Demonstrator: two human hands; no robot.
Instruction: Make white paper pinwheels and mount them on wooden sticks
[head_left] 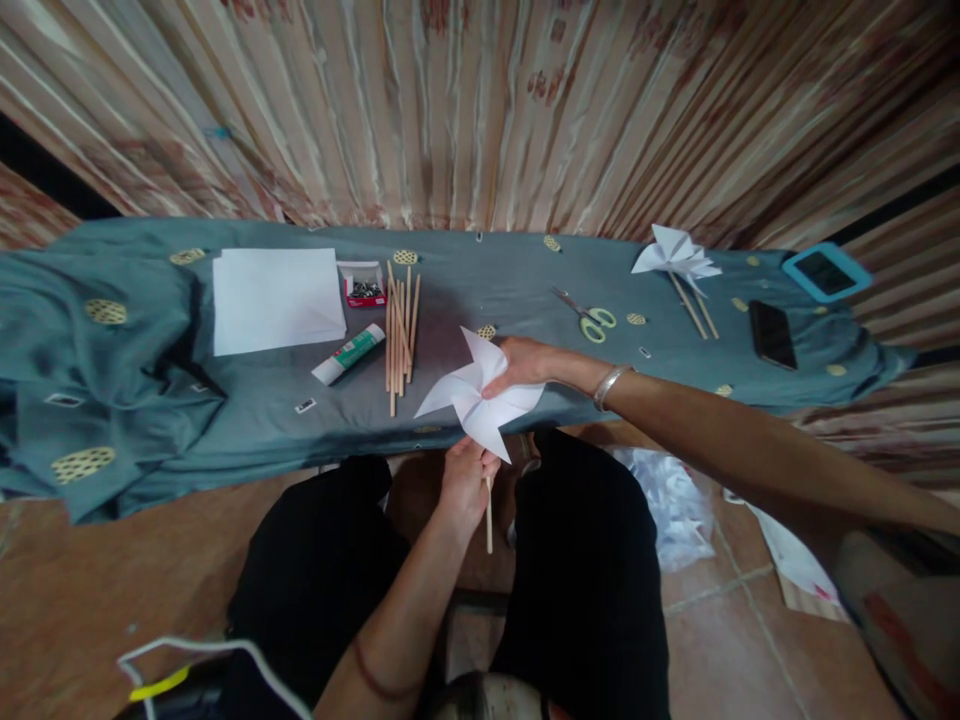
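Note:
A white paper pinwheel (474, 392) is held over the table's near edge, its pointed blades spread out. My left hand (466, 478) is closed round the wooden stick (490, 525) just below the blades, and the stick's lower end sticks out beneath my fingers. From the right, my right hand (519, 364) grips the pinwheel with the thumb near its centre. The fingers behind the paper are hidden. Nearest to the pinwheel on the left lies a bunch of several loose wooden sticks (401, 335).
On the cloth-covered table (495, 285) lie white paper sheets (277, 300), a red box of small metal pins (365, 288), a glue stick (349, 354), scissors (592, 320), other pinwheels (676, 255), a dark phone (772, 335) and a blue-framed device (827, 272). A plastic bag (675, 505) is on the floor.

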